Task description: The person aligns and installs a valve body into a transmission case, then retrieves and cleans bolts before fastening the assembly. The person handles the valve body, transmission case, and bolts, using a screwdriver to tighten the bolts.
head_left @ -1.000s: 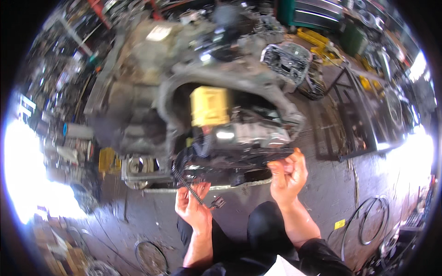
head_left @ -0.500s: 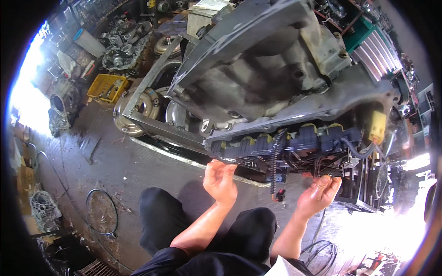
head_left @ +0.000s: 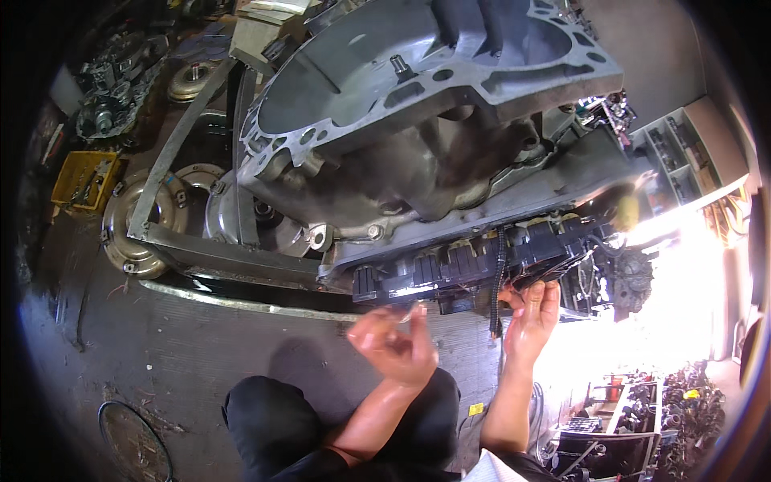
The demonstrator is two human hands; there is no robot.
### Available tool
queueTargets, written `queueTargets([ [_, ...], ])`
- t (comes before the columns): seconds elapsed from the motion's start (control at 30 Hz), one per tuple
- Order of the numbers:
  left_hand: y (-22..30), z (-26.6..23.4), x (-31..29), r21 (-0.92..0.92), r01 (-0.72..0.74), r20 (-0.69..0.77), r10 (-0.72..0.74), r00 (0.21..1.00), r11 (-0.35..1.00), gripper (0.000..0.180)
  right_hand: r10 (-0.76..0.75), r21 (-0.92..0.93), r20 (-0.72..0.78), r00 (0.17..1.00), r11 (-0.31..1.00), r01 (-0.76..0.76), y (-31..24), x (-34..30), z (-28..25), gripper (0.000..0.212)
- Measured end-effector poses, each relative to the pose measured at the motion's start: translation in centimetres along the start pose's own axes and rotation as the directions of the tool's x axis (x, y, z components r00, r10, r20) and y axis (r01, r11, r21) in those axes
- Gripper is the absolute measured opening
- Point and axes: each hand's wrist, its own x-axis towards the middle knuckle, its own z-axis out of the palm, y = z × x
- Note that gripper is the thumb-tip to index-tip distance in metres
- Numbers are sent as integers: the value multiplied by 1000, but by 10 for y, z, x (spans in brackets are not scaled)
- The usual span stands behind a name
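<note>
A large grey gearbox housing (head_left: 434, 173) fills the upper middle, its wide bell opening facing up. Along its near lower side runs a black unit (head_left: 458, 269) with several rounded blocks in a row. From it hangs a ribbed black wire conduit (head_left: 498, 281). My right hand (head_left: 530, 317) is closed in a pinch below the unit, just right of the conduit, against dark thin wires; its fingertips hide what they hold. My left hand (head_left: 393, 345) is under the unit's left part, a little apart from it, fingers bent and smeared by motion. A yellow connector (head_left: 626, 210) shows blurred at the right end.
Left of the housing stands a metal frame (head_left: 189, 249) with round torque converters (head_left: 140, 221) around it. A yellow bin (head_left: 84, 181) holds small parts. A cable loop (head_left: 135, 440) lies on the floor. Many metal parts (head_left: 691, 418) fill the lower right, and a shelf (head_left: 683, 157) stands beyond.
The view has shifted, showing more of the bell opening. My left hand has dropped away from the unit's edge and turned. My right hand has come closer to the conduit.
</note>
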Motion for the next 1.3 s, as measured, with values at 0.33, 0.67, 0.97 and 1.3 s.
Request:
queueTargets([
  [0.33, 0, 13, -28, 252, -315, 216, 264, 940, 915, 65, 8, -124, -48, 999, 992, -14, -15, -4, 12, 11],
  [0.67, -10, 18, -45, 394, -386, 511, 150, 846, 834, 72, -18, -179, -2, 1000, 984, 18, -5, 3, -5, 23],
  [0.97, -3, 15, -43, 355, -328, 507, 115, 854, 875, 59, -408, -698, 472, 782, 369, 613, -110, -5, 14, 25],
  [1.3, 3, 15, -32, 270, -245, 489, 86, 868, 931, 65, -229, -260, 945, 234, -91, 961, -163, 40, 105, 40],
])
